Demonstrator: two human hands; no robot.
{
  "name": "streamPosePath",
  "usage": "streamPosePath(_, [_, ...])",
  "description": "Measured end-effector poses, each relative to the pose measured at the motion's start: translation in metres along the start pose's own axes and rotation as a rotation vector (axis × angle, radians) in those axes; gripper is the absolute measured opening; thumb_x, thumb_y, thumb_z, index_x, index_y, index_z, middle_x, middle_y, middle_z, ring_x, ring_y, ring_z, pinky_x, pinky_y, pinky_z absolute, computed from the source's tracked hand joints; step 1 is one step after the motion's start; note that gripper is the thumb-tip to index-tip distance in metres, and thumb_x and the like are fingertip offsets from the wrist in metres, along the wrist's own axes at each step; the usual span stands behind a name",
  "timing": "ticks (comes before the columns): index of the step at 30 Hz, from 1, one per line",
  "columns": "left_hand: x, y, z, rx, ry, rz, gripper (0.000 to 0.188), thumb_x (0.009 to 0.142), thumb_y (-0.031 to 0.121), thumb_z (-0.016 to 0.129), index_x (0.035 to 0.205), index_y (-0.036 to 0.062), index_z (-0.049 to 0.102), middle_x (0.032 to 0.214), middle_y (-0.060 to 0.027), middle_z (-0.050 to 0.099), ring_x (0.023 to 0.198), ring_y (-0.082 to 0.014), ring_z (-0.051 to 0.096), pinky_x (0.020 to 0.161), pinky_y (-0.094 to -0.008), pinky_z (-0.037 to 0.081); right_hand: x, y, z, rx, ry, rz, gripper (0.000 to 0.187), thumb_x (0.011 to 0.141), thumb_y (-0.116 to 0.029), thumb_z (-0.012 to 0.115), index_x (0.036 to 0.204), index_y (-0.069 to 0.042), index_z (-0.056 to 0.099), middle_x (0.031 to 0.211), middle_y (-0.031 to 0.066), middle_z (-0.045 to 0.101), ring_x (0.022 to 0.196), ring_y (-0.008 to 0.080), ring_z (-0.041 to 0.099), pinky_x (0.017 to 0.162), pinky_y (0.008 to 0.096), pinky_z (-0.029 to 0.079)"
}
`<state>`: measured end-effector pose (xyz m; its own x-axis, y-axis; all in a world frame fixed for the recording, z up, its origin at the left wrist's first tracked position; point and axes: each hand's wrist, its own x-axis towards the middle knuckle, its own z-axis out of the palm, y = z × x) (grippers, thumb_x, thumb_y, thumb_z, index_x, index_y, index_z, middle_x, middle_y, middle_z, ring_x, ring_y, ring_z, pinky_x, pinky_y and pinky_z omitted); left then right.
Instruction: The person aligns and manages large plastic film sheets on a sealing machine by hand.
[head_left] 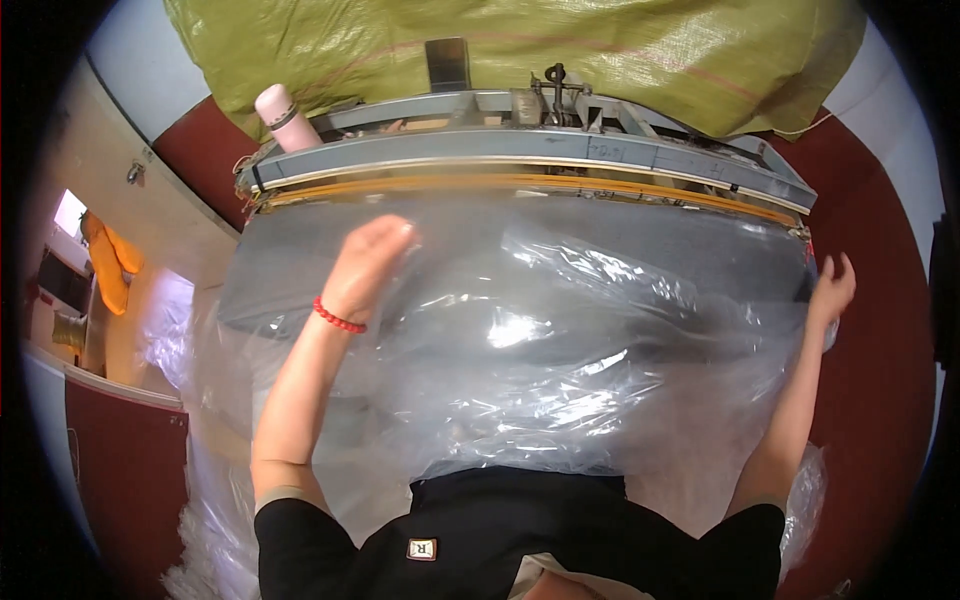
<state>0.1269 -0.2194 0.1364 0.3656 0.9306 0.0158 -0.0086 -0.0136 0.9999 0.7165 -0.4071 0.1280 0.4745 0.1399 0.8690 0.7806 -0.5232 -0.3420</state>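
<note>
A large clear plastic film (600,400) spreads over the grey work surface (300,245) and drapes down to my waist, wrinkled and shiny. My left hand (370,260), a red bead bracelet (340,316) on its wrist, is raised over the left part of the surface. Its fingers are closed together, with a blurred edge of film at their tips. Far to the right, my right hand (832,288) is lifted beside the right end of the surface. Its thumb and fingers are apart, and nothing shows between them.
Along the far side runs a grey metal frame (440,148) with orange strips (560,183) below it. On its left end stands a pink bottle (287,120). A yellow-green woven sheet (640,60) hangs behind. More loose film (215,510) hangs low at the left, near a door (120,150).
</note>
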Motion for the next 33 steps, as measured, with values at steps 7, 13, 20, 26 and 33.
streamPosePath(7, [-0.034,0.034,0.032,0.017,-0.124,0.027,0.012,0.081,0.018,0.058,0.081,0.0064,0.057,0.061,0.0067,0.048,0.046,-0.0008,0.033,0.042,-0.0153,0.024,-0.081,-0.278,-0.026,1.061,-0.832,-0.493,0.031,0.069,-0.011,0.066,0.098,-0.004,0.057,0.098,0.0079,0.057,0.094,0.0195,0.053,0.083,0.0295,0.041])
streamPosePath(13, [-0.047,0.038,0.021,0.104,-0.128,0.048,0.008,0.08,0.012,0.059,0.082,0.0042,0.057,0.064,0.0046,0.052,0.049,-0.0031,0.04,0.043,-0.0171,0.032,-0.13,-0.373,-0.047,1.588,-1.235,-0.576,0.024,0.071,-0.004,0.061,0.095,-0.002,0.056,0.084,0.0059,0.058,0.08,0.0159,0.055,0.073,0.0262,0.044])
streamPosePath(20, [-0.037,0.022,0.031,0.778,0.238,0.79,0.015,0.071,0.002,0.064,0.068,0.0029,0.049,0.061,-0.0024,0.049,0.051,-0.0083,0.045,0.044,-0.0223,0.036,-0.164,-0.38,-0.057,1.7,-1.681,0.107,0.016,0.081,-0.009,0.054,0.096,-0.005,0.057,0.077,0.0003,0.058,0.067,0.0052,0.051,0.057,0.0173,0.041])
streamPosePath(26, [-0.019,0.004,0.052,1.056,0.398,1.005,0.018,0.064,0.003,0.065,0.075,0.0038,0.05,0.075,-0.0086,0.052,0.072,-0.0231,0.051,0.056,-0.0326,0.041,-0.177,-0.388,-0.035,1.555,-1.468,0.382,0.014,0.083,-0.012,0.054,0.091,-0.002,0.06,0.072,-0.0018,0.057,0.062,0.0033,0.048,0.053,0.0173,0.038])
streamPosePath(33, [-0.037,-0.035,0.085,0.009,-0.689,-0.066,0.022,0.082,0.011,0.051,0.101,0.003,0.055,0.077,-0.0024,0.057,0.068,-0.007,0.052,0.063,-0.0215,0.044,-0.162,-0.308,0.035,1.459,-0.991,0.618,0.011,0.086,-0.018,0.049,0.087,-0.008,0.054,0.07,-0.0029,0.049,0.057,0.0053,0.041,0.051,0.0199,0.035])
